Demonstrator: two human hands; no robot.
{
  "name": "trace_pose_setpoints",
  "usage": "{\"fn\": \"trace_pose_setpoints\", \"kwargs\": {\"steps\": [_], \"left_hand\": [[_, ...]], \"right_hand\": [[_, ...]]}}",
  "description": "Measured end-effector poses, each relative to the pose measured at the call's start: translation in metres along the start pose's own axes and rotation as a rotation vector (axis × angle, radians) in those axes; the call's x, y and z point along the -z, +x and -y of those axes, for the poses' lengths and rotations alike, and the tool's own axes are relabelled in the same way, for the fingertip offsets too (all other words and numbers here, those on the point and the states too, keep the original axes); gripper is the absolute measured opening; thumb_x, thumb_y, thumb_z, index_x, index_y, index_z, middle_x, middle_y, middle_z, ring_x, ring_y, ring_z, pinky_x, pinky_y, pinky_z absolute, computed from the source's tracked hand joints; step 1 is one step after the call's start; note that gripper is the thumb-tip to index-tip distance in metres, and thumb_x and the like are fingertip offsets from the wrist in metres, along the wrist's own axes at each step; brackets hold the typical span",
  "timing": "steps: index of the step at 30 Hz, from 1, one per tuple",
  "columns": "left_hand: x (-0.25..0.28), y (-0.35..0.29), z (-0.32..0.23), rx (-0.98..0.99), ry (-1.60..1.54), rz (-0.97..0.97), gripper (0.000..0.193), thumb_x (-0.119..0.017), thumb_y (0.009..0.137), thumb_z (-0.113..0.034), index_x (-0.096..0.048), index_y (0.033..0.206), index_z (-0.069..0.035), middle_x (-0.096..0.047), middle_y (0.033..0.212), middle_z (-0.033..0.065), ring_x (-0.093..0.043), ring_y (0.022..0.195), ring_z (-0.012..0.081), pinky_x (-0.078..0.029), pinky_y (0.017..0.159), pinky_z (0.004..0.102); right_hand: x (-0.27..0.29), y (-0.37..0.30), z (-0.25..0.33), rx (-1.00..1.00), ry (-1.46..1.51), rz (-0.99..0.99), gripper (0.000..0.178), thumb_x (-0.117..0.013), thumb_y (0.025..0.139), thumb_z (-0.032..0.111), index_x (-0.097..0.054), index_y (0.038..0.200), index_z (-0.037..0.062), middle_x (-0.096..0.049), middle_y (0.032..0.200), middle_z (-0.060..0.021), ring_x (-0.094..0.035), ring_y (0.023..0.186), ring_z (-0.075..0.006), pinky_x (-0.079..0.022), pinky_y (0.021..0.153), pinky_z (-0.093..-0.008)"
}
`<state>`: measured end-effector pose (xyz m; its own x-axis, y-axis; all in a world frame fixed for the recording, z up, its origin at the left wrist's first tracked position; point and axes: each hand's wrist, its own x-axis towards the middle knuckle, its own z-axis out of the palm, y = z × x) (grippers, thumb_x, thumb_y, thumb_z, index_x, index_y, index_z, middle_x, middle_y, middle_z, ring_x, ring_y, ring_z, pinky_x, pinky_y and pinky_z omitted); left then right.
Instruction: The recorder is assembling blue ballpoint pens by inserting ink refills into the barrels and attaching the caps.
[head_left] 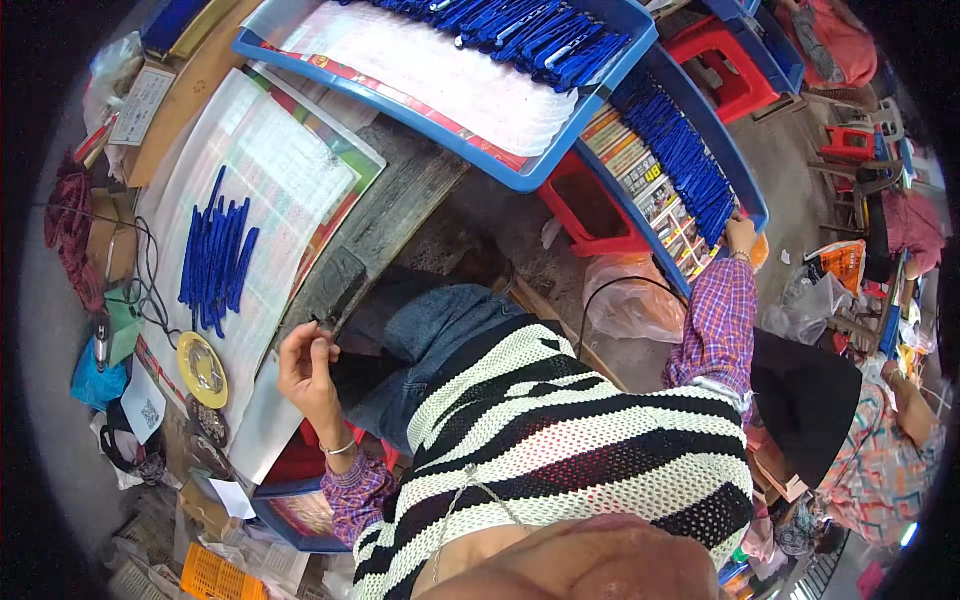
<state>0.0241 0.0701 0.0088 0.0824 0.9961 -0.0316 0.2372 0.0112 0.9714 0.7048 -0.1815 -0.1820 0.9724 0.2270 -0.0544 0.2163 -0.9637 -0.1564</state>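
Observation:
My left hand (306, 366) is raised beside the edge of the wooden table (395, 215), with thumb and fingers pinched on a small dark piece (318, 322). A bunch of blue pens (215, 255) lies on a white sheet further left. My right hand (741, 234) is stretched far out and grips the rim of a blue tray (745, 195), which holds a row of blue pens (680, 150) and colourful cards. My jeans-clad knee (440, 325) sits between the two hands.
A larger blue tray (440, 128) with a white sheet and more blue pens rests on the table's far side. A red stool (600, 215) and a plastic bag (625, 300) are on the floor. A person in a black hat (805, 400) sits at right. A yellow disc (203, 368) lies left.

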Motion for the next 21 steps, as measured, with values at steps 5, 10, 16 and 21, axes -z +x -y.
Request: {"fn": "trace_pose_setpoints", "kwargs": {"steps": [5, 10, 16, 21], "left_hand": [[0.011, -0.007, -0.001, 0.031, -0.054, -0.064, 0.016, -0.055, 0.086, 0.001, -0.059, 0.101, 0.001, -0.061, 0.082, 0.0048, -0.056, 0.066, 0.0084, -0.045, 0.060, 0.0191], [0.011, -0.004, -0.005, 0.074, -0.039, -0.009, 0.016, -0.056, 0.084, 0.002, -0.060, 0.099, 0.000, -0.060, 0.083, 0.0033, -0.056, 0.069, 0.0088, -0.045, 0.062, 0.0198], [0.041, -0.006, -0.010, -0.124, 0.132, -0.097, 0.016, -0.055, 0.082, 0.003, -0.063, 0.096, 0.000, -0.061, 0.082, 0.0055, -0.057, 0.066, 0.0094, -0.045, 0.061, 0.0200], [0.088, 0.002, -0.004, -0.179, 0.199, -0.265, 0.016, -0.057, 0.081, 0.000, -0.063, 0.096, -0.001, -0.063, 0.081, 0.0040, -0.058, 0.070, 0.0090, -0.046, 0.064, 0.0218]], "right_hand": [[-0.008, 0.001, 0.018, 0.024, 0.693, 0.345, 0.015, -0.051, 0.082, 0.017, -0.060, 0.090, 0.0076, -0.050, 0.054, -0.0031, -0.048, 0.043, -0.0138, -0.040, 0.039, -0.0285], [0.034, -0.008, 0.017, 0.065, 0.708, 0.362, 0.019, -0.053, 0.087, 0.014, -0.057, 0.103, 0.0050, -0.049, 0.062, 0.0018, -0.042, 0.048, -0.0073, -0.034, 0.040, -0.0235], [0.102, -0.030, 0.134, 0.221, 0.848, 0.143, 0.029, -0.054, 0.090, 0.019, -0.058, 0.116, 0.0065, -0.064, 0.100, -0.0034, -0.059, 0.076, -0.0092, -0.046, 0.061, -0.0196], [0.219, -0.198, 0.303, 0.709, 0.987, 0.125, 0.027, -0.054, 0.091, 0.016, -0.059, 0.114, 0.0020, -0.064, 0.096, -0.0042, -0.057, 0.078, -0.0085, -0.046, 0.064, -0.0215]]}}
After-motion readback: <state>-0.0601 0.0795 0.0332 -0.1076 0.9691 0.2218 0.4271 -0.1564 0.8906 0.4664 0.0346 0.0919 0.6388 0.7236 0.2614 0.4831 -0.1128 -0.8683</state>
